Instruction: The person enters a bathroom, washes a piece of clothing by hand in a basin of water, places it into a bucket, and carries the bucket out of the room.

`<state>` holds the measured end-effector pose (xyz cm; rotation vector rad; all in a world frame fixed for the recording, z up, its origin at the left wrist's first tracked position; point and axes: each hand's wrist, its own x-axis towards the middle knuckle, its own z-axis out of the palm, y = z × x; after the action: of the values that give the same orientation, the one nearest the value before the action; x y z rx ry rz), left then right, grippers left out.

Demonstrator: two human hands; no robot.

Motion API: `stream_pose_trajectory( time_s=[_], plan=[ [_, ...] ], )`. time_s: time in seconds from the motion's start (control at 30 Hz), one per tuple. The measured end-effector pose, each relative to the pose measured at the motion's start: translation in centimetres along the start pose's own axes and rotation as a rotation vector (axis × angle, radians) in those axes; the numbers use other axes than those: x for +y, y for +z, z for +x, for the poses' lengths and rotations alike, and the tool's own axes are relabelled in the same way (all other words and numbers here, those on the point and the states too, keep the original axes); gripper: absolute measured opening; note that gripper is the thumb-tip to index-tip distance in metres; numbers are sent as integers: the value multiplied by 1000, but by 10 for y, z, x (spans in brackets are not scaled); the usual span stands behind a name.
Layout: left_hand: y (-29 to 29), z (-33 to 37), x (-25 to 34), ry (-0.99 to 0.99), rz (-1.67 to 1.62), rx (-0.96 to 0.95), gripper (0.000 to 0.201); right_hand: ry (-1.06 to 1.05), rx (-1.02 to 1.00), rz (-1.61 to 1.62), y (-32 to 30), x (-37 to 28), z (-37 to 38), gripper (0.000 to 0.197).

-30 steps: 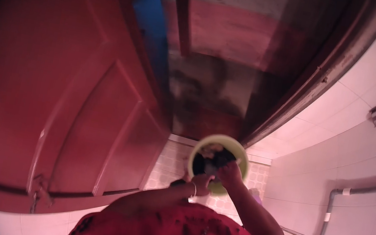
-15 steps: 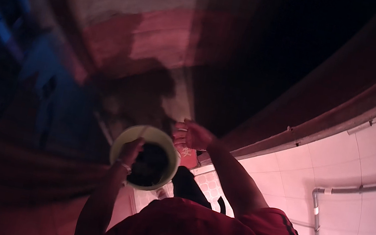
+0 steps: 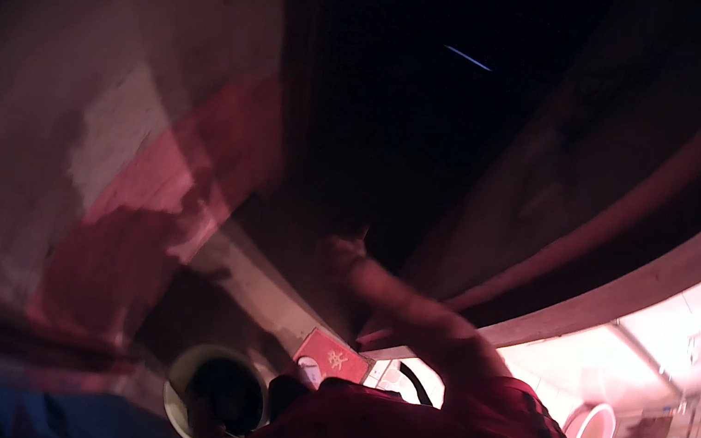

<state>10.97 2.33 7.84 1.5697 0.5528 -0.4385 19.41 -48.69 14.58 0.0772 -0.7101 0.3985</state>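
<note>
A pale yellow-green bucket (image 3: 173, 385) hangs low in front of me on the left, with dark contents I cannot make out. My left hand (image 3: 204, 423) is closed on the bucket at its near side, the fingers dim in shadow. My right arm stretches forward into a dark doorway. At its end, my right hand (image 3: 346, 256) is blurred and poorly lit, apart from the bucket, and its finger positions are unclear. A red mat or panel (image 3: 335, 359) with a light printed mark lies on the floor between the bucket and my right arm.
A wall (image 3: 140, 191) with a red lower band stands on the left, crossed by shadows. To the right, a dark red frame edge (image 3: 575, 329) borders a bright tiled room. A pale basin (image 3: 592, 435) is in that room. A pale raised sill (image 3: 263, 288) runs along the doorway.
My view has turned, and the bucket now appears lower and further left. My right hand, earlier with fingers spread near the bucket, now reaches into the dark doorway. The left hand keeps the bucket.
</note>
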Motion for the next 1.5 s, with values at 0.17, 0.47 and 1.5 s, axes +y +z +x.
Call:
stream_pose_trajectory(
  time_s=[0.17, 0.47, 1.5],
  plan=[
    [-2, 81, 60, 2, 132, -106, 51, -443, 1, -815, 139, -193, 62, 63],
    [26, 192, 160, 37, 290, -278, 48, -416, 1754, -2709, 301, -194, 105, 60],
    [67, 212, 174, -15, 436, -401, 40, 431, 2255, -2758, 253, -176, 92, 56]
  ],
)
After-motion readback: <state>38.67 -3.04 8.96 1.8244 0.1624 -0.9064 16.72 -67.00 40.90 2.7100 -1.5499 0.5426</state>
